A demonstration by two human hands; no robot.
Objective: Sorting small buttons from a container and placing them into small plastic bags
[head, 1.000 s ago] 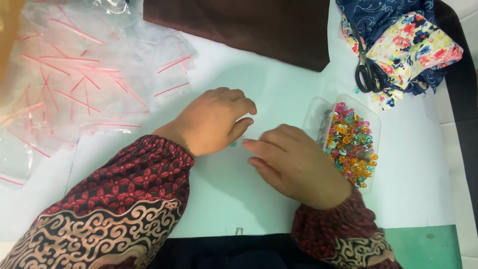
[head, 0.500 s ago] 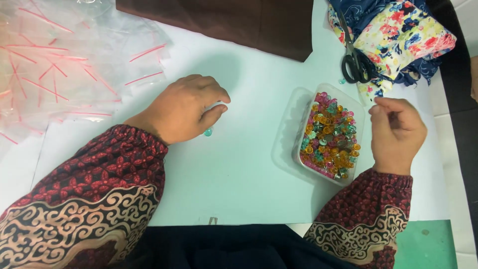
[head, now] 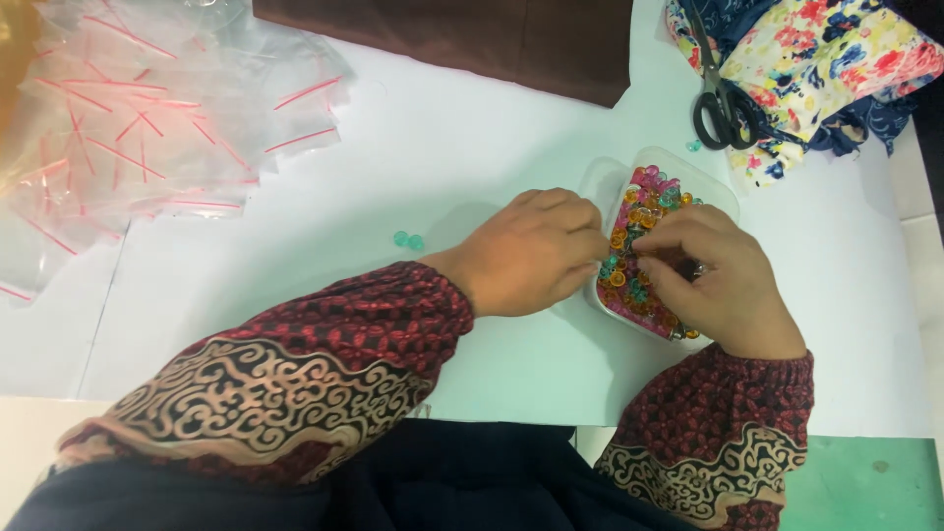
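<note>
A clear plastic tray point(head: 710, 185) full of small pink, orange and teal beads point(head: 644, 202) stands on the white table point(head: 442, 167). My right hand point(head: 716, 280) lies over the tray's near half, its fingertips pinched together among the beads. My left hand point(head: 536, 254) rests beside the tray, with curled fingers reaching over the left rim to meet the right fingertips. Whether the left fingers hold a bead is hidden. Two teal beads point(head: 408, 240) lie loose on the table, left of my left hand.
A heap of clear zip bags with red strips point(head: 147, 118) covers the far left. Brown cloth point(head: 472, 39) lies at the far edge. Black-handled scissors point(head: 723, 110) rest against floral fabric point(head: 826, 59) at the far right. A green surface point(head: 865, 482) shows below the table's near right corner.
My left hand moved right from the loose teal beads to the tray's left rim. My right hand came down from beside the tray onto the beads.
</note>
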